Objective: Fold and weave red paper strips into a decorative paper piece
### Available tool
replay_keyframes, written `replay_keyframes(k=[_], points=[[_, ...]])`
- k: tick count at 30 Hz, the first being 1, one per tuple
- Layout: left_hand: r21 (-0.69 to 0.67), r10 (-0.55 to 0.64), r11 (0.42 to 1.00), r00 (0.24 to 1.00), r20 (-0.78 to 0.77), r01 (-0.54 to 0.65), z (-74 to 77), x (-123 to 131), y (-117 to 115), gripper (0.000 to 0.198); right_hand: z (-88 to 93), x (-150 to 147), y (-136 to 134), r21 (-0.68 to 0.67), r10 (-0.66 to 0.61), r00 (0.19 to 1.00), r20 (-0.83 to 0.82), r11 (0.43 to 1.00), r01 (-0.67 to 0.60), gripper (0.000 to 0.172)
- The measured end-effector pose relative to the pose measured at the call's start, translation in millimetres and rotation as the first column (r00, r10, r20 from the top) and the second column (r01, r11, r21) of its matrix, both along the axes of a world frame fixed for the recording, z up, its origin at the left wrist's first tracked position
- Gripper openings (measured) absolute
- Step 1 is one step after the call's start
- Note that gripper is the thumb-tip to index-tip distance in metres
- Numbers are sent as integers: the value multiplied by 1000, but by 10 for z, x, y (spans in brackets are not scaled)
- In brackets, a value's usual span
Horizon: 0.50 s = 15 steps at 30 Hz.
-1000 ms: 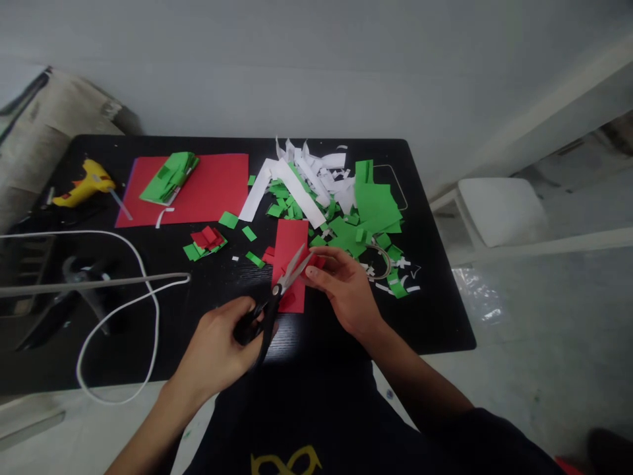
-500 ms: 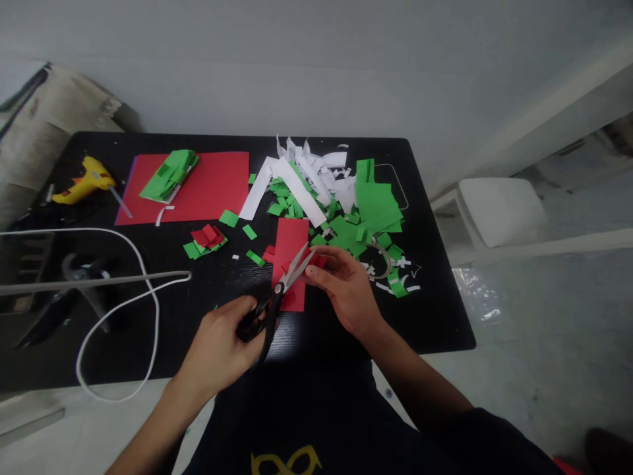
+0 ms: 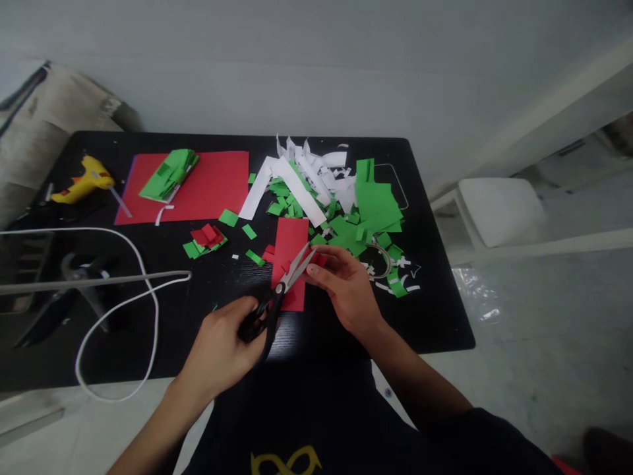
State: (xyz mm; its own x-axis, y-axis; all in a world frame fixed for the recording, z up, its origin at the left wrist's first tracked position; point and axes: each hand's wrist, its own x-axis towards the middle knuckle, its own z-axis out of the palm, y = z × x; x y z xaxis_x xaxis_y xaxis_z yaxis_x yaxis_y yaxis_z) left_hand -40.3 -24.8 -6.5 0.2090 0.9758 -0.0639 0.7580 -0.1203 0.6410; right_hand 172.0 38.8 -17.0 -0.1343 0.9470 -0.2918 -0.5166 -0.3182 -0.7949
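My left hand (image 3: 230, 340) grips the black handles of a pair of scissors (image 3: 279, 288), fingers closed round the loops. The blades point up and to the right, parted slightly. Between thumb and fingers my right hand (image 3: 349, 284) pinches a small piece of red paper (image 3: 319, 259), close to the blade tips. Its fingers partly hide the piece. Beneath the scissors a red paper strip (image 3: 291, 231) lies on the black table (image 3: 326, 336). Small red scraps (image 3: 268, 254) rest against its left edge.
Green paper pieces (image 3: 378, 204), white paper strips (image 3: 301, 188) and a tape roll (image 3: 383, 259) lie beyond my right hand. Leftward are a yellow glue gun (image 3: 86, 181), a red sheet (image 3: 217, 188), a small red and green pile (image 3: 205, 239) and a looped white cable (image 3: 155, 316).
The scissors' blades have closed slightly near the red piece. Both hands stay almost where they were, and the papers on the table have not moved.
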Motion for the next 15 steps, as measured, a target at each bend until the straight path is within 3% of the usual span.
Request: replay_keyframes(k=[15], points=[[-22,-9,1000,1000,-15,9,-12,-7,-6,29,-15,3,-5,1,-10,1000,-7,1000,10,32]])
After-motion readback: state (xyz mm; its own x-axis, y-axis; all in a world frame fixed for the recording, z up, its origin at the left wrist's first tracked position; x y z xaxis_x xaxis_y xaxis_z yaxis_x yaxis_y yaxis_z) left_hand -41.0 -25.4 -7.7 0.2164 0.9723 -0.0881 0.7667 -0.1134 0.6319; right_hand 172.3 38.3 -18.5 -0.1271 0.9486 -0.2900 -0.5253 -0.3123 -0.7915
